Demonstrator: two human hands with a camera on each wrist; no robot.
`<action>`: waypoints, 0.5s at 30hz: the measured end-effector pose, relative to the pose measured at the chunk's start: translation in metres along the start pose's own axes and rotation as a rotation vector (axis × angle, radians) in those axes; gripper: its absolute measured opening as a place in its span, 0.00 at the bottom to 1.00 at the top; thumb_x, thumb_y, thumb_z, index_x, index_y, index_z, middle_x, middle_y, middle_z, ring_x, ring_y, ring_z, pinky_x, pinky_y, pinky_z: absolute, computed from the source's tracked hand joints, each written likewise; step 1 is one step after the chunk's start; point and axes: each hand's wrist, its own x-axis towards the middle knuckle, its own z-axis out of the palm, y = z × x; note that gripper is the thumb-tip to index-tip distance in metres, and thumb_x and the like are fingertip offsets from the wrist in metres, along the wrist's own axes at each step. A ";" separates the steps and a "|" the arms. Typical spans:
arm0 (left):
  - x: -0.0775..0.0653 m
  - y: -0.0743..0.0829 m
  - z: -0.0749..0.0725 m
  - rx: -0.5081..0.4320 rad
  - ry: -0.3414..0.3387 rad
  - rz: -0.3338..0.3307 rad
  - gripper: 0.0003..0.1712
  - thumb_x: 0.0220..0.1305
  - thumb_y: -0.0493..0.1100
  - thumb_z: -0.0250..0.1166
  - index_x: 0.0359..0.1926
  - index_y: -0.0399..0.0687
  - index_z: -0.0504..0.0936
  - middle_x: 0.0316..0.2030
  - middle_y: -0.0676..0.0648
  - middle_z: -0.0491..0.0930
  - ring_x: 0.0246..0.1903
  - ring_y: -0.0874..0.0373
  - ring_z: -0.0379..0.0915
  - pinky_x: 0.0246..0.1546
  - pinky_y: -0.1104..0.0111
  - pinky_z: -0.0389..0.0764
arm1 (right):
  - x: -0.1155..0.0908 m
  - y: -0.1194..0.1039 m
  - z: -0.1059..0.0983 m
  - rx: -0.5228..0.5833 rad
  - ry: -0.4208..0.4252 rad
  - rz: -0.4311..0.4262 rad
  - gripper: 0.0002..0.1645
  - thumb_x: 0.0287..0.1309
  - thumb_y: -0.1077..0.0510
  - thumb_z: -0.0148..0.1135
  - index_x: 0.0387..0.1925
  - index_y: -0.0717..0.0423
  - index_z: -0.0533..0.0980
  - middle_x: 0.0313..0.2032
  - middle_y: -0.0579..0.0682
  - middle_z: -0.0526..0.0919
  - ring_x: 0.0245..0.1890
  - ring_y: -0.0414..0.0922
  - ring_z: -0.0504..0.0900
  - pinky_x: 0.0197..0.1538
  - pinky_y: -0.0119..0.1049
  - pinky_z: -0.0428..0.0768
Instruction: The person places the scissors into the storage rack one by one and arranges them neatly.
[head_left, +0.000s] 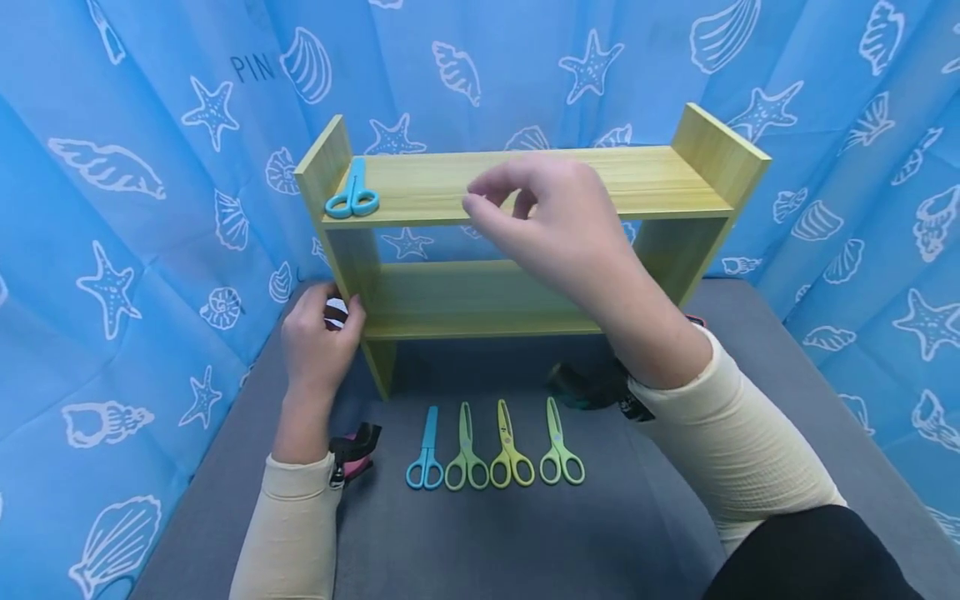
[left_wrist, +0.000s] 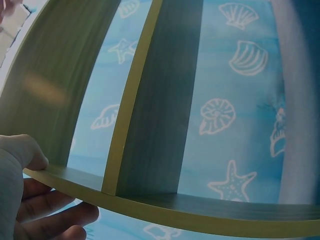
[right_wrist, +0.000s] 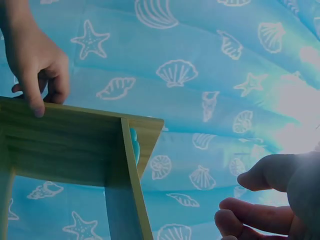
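Nearest us, on the grey bench, four pairs of scissors lie in a row, handles towards us: a blue pair at the left, a green pair, a yellow pair and, at the right, a light green pair. Just beyond the row, we see the left hand clamped on the left side panel of the wooden shelf, thumb on one face and fingers on the other. The right hand is raised before the top board with its fingers bent, thumb and fingertips apart, holding nothing. The row lies below it, towards us. Farther off, on the top board, a second blue pair lies at the left end, well apart from the right hand and above the left. We count five pairs in all: two blue, two green, one yellow. The one shelf has two boards and two side panels. Behind it hangs a blue curtain printed with white shells and starfish.
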 end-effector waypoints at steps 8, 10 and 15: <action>-0.002 0.001 0.000 -0.013 0.005 0.001 0.09 0.66 0.38 0.64 0.40 0.33 0.80 0.34 0.37 0.82 0.26 0.46 0.80 0.23 0.51 0.81 | -0.049 0.023 -0.013 0.014 0.070 0.008 0.11 0.67 0.52 0.66 0.45 0.51 0.88 0.35 0.46 0.83 0.34 0.41 0.76 0.38 0.38 0.75; -0.003 0.001 0.000 -0.015 -0.003 -0.005 0.09 0.67 0.38 0.64 0.41 0.33 0.80 0.35 0.37 0.82 0.26 0.46 0.79 0.23 0.52 0.81 | -0.061 0.027 -0.015 0.013 0.072 0.035 0.11 0.67 0.52 0.66 0.46 0.51 0.88 0.35 0.45 0.83 0.35 0.40 0.75 0.38 0.36 0.75; -0.002 0.002 0.002 -0.007 -0.006 -0.016 0.09 0.67 0.37 0.64 0.42 0.32 0.80 0.36 0.37 0.82 0.26 0.46 0.79 0.23 0.51 0.80 | -0.089 0.041 -0.019 -0.011 0.072 0.078 0.11 0.66 0.54 0.68 0.47 0.50 0.87 0.36 0.43 0.83 0.34 0.39 0.76 0.35 0.31 0.76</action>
